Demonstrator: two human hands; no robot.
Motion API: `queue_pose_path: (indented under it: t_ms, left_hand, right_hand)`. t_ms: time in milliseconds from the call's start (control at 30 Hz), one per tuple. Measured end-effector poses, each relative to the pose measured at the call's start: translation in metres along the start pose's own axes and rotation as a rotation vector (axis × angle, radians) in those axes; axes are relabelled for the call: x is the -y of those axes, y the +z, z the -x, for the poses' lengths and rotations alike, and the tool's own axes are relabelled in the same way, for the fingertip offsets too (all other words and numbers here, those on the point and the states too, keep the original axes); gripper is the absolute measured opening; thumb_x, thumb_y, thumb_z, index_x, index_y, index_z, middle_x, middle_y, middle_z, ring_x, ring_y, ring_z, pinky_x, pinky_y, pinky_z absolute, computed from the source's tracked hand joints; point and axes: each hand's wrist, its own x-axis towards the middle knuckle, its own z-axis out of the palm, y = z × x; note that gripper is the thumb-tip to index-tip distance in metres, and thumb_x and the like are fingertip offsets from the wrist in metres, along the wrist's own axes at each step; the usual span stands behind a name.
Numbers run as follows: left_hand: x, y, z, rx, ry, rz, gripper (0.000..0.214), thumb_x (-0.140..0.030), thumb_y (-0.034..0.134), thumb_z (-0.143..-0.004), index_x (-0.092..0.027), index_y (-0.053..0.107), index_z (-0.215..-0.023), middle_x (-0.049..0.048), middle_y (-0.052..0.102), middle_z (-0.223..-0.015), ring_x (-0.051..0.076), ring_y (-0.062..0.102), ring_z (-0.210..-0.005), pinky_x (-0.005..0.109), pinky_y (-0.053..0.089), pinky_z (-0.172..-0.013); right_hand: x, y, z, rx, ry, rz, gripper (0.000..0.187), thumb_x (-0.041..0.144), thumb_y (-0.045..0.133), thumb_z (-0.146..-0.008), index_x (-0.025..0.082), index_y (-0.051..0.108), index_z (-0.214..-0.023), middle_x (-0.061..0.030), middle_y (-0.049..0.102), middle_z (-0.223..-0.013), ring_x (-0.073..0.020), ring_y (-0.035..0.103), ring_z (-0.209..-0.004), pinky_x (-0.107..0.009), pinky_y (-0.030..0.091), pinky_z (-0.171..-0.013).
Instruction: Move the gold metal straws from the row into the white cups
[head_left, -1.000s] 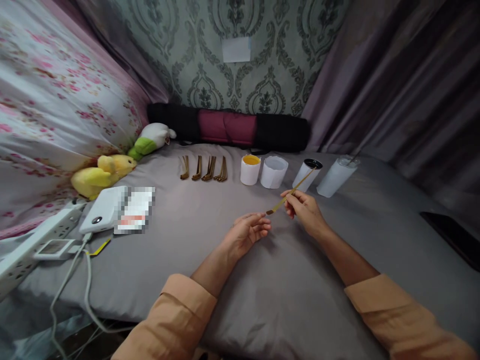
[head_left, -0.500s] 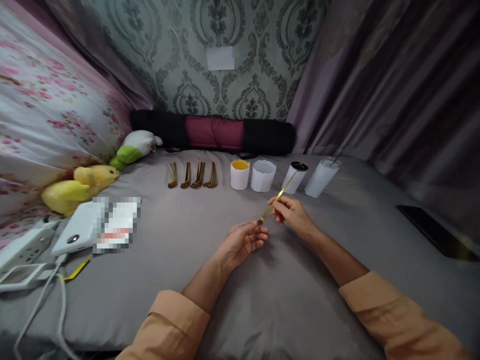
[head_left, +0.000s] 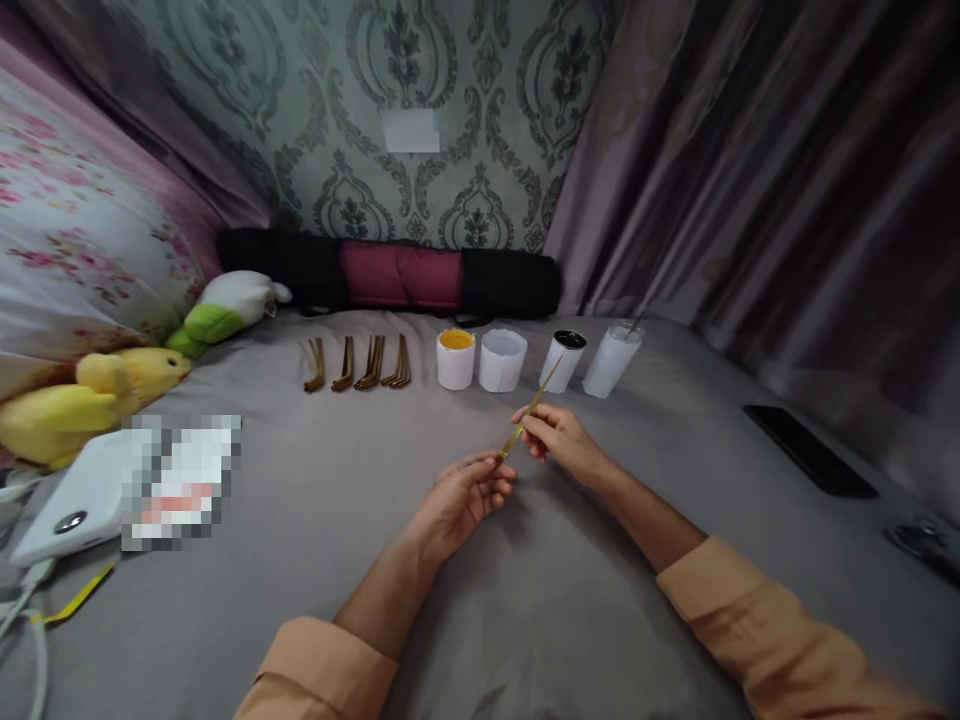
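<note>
A slim gold-coloured stick, wider and darker at its lower end [head_left: 532,403], slants up and to the right between my hands, above the grey sheet. Its exact kind is too small to make out. My left hand [head_left: 461,500] pinches the lower end between thumb and fingers, with the other fingers loosely curled. Higher up the shaft, my right hand [head_left: 559,438] grips it with thumb and fingertips. Beyond my right hand stands a white cup with a dark inside [head_left: 556,375], partly behind the stick's tip. Several similar gold pieces [head_left: 369,365] lie in small groups farther left.
A white cup with a yellow inside [head_left: 455,368], a plain white cup [head_left: 502,365] and a tall white cup [head_left: 611,362] holding a thin rod stand in the row. A black phone [head_left: 810,450] lies right. Left are plush toys [head_left: 127,385] and a white power bank [head_left: 82,500].
The view has turned slightly right, so everything sits farther left in the picture. Both hands keep their hold on the gold stick, which points up at a similar slant.
</note>
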Motion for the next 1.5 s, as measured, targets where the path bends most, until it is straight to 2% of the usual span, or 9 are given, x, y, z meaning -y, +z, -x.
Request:
queue_pose_path:
  t_ms: [800, 1067, 1500]
  left_hand:
    - [0.001, 0.0, 0.002, 0.001, -0.002, -0.015, 0.021, -0.009, 0.052, -0.074, -0.009, 0.053, -0.095, 0.009, 0.062, -0.079, 0.01, 0.056, -0.059, 0.021, 0.044, -0.056]
    - [0.0, 0.002, 0.003, -0.008, -0.011, -0.021, 0.021, -0.009, 0.054, -0.073, -0.009, 0.052, -0.094, 0.0097, 0.062, -0.08, 0.01, 0.056, -0.06, 0.021, 0.044, -0.056]
    - [0.0, -0.003, 0.0, 0.007, -0.026, -0.018, 0.021, -0.011, 0.055, -0.074, -0.009, 0.053, -0.095, 0.0086, 0.061, -0.079, 0.009, 0.055, -0.06, 0.02, 0.043, -0.055]
  right_hand:
    - [0.0, -0.009, 0.002, -0.027, 0.032, -0.056, 0.024, 0.035, 0.052, -0.073, 0.016, 0.057, -0.088, 0.0038, 0.049, -0.061, -0.0051, 0.043, -0.044, -0.017, 0.033, -0.038]
    - [0.0, -0.022, -0.003, -0.104, -0.004, -0.073, 0.031, 0.044, 0.052, -0.074, 0.016, 0.058, -0.087, 0.0031, 0.049, -0.062, -0.0051, 0.044, -0.045, -0.017, 0.033, -0.039]
    - [0.012, -0.038, -0.011, -0.256, 0.042, -0.177, 0.032, 0.047, 0.051, -0.075, 0.016, 0.059, -0.081, 0.0016, 0.051, -0.062, -0.0048, 0.044, -0.044, -0.017, 0.034, -0.038]
